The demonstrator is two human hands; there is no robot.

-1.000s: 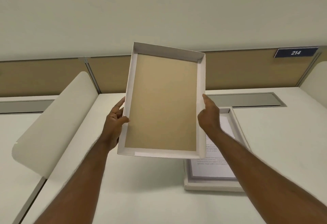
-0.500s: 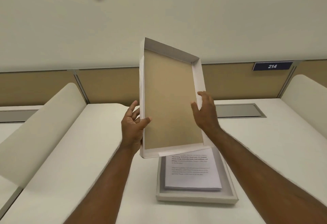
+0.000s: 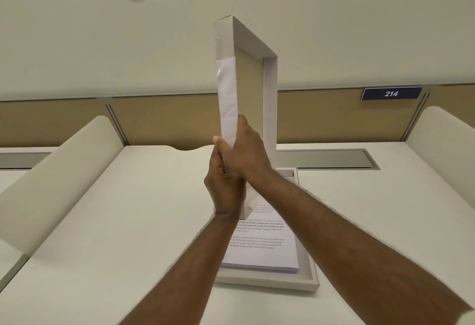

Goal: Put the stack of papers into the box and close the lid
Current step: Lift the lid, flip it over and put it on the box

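Lid: the lid is held upright above the tabletop, turned edge-on, so that its narrow white side wall and a strip of its brown inner face are seen; it rises toward 12 o'clock from the hands.
Left hand: the left hand is clamped on the lid's lower end from the 9 o'clock side, with the thumb laid against the white wall.
Right hand: the right hand is closed on the same lower end from the 3 o'clock side, pressed against the left hand.
Box: the open box is set flat on the tabletop, at 6 o'clock from the hands and partly hidden by both forearms.
Papers: the stack of papers is lying inside the box, printed side up, with its edges kept within the box walls.
Background: a dark sign marked 214 is mounted on the partition at 2 o'clock.
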